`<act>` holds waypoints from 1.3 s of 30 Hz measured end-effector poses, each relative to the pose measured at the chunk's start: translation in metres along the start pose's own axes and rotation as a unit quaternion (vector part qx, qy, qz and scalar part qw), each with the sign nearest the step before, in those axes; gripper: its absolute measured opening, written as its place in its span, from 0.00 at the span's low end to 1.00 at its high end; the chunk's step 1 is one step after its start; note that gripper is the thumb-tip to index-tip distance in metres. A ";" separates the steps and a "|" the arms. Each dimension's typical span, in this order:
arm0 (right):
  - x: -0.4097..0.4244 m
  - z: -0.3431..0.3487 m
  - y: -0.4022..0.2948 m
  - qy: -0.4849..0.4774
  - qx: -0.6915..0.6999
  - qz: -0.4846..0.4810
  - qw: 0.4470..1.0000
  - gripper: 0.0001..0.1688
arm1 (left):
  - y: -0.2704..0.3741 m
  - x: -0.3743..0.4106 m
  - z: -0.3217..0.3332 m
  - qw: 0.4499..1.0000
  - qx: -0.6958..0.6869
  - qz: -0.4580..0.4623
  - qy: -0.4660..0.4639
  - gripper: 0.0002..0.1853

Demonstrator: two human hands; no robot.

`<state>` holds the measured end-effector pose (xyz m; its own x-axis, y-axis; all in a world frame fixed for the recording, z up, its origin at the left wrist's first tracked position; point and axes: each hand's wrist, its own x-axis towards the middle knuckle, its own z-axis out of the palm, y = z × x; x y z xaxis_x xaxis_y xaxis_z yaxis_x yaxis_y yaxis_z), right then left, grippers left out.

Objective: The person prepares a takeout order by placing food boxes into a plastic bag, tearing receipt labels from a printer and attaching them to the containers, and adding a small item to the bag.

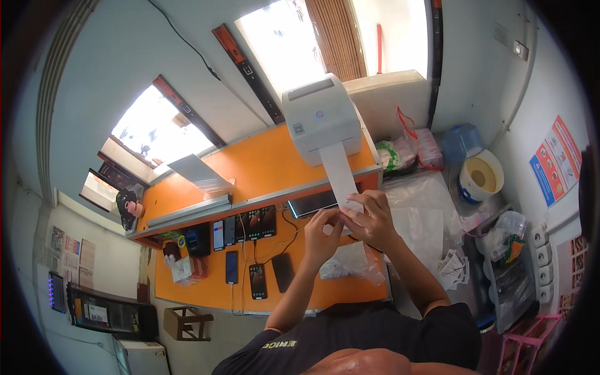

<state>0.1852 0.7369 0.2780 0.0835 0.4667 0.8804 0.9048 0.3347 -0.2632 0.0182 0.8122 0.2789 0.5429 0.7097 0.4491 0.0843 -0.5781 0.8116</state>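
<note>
A white label printer [323, 112] with a lit ring button stands on the orange upper shelf. From its front slot a long strip of white label paper [338, 171] hangs down over the shelf's metal edge. At the strip's lower end my right hand [372, 218] pinches the paper, with print partly visible beside the fingers. My left hand [323, 234] is beside it, fingertips together at the strip's bottom corner; whether it grips the paper is hard to tell. Below my hands a clear plastic bag [351, 262] lies on the orange desk [211, 293].
Several phones, such as a blue-screened phone [231, 267], and charging cables lie at the left of the desk. A tablet [262, 222] leans under the shelf [258, 154]. Printed slips [453, 269], plastic sheets [417, 234] and a round white tub [481, 176] are on the right.
</note>
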 end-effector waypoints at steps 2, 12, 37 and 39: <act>0.002 -0.001 0.003 -0.017 0.018 -0.009 1.000 0.15 | 0.000 -0.002 -0.001 1.000 0.016 0.005 0.002 0.12; -0.012 0.016 0.003 0.024 0.072 0.045 0.996 0.13 | 0.000 -0.001 0.006 0.999 -0.002 0.003 0.032 0.10; -0.101 -0.047 -0.085 -0.083 0.189 0.070 0.976 0.18 | 0.025 -0.117 -0.016 0.879 -0.333 -0.313 -0.136 0.13; -0.112 -0.051 -0.096 -0.118 0.261 0.184 0.940 0.18 | 0.015 -0.135 -0.015 0.888 -0.300 -0.327 -0.123 0.10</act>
<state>0.1103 0.6106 0.2246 0.1992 0.7777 0.5963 0.4990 0.4432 -0.7447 -0.0665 0.7141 0.2367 0.7143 0.6621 -0.2266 0.0291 0.2954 0.9549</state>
